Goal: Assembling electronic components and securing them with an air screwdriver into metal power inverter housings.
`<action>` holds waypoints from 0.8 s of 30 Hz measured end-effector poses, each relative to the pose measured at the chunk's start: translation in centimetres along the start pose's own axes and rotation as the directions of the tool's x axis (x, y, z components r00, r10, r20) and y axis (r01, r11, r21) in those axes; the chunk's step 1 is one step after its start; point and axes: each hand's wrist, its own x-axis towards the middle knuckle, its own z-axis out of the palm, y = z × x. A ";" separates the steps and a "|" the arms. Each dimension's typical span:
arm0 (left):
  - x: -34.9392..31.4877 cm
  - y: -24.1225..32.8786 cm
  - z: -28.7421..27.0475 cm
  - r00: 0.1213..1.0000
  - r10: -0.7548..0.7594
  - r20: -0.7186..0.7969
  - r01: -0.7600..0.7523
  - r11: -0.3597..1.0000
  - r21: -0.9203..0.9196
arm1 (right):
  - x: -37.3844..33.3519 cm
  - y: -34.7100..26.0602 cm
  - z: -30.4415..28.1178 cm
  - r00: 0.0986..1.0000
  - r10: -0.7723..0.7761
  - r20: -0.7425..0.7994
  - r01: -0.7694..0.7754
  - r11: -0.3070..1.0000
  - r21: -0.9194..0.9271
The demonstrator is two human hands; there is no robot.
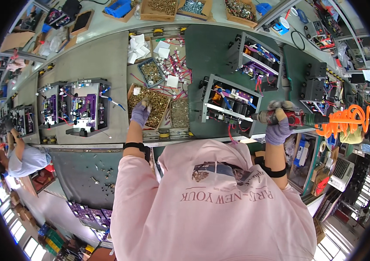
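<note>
My left hand (141,112), in a pale purple glove, is over a box of brass-coloured screws (156,106). Its fingers are drawn together, and what lies between them is too small to make out. Wrapped in a matching glove, my right hand (279,126) grips a red and black air screwdriver (296,118) lying level. An orange coiled hose (352,119) runs from its right end. Its tip points left, at the right side of a grey metal chassis (211,105) holding black cylinders, blue wires and boards.
A second chassis (254,54) stands behind. Further left are open units with purple boards (84,106). Beside the screws sit a small tray of fasteners (151,71), a box of silver fasteners (179,114) and pink-wired connectors (178,65). Another person (26,154) works at far left.
</note>
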 end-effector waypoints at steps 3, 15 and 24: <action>-1.4 1.0 1.8 0.984 -0.102 0.149 0.147 0.933 -0.328 | -0.1 0.2 -0.2 1.000 -0.017 -0.005 0.017 1.000 0.000; -10.0 -0.1 21.2 0.735 -0.259 0.627 0.312 0.950 0.026 | 0.3 -2.2 1.5 0.997 -0.053 0.056 0.040 0.976 0.214; -12.9 -6.4 28.3 0.641 -0.408 0.650 0.179 0.903 0.390 | 1.0 -5.1 2.0 0.986 -0.163 0.034 0.140 0.922 0.362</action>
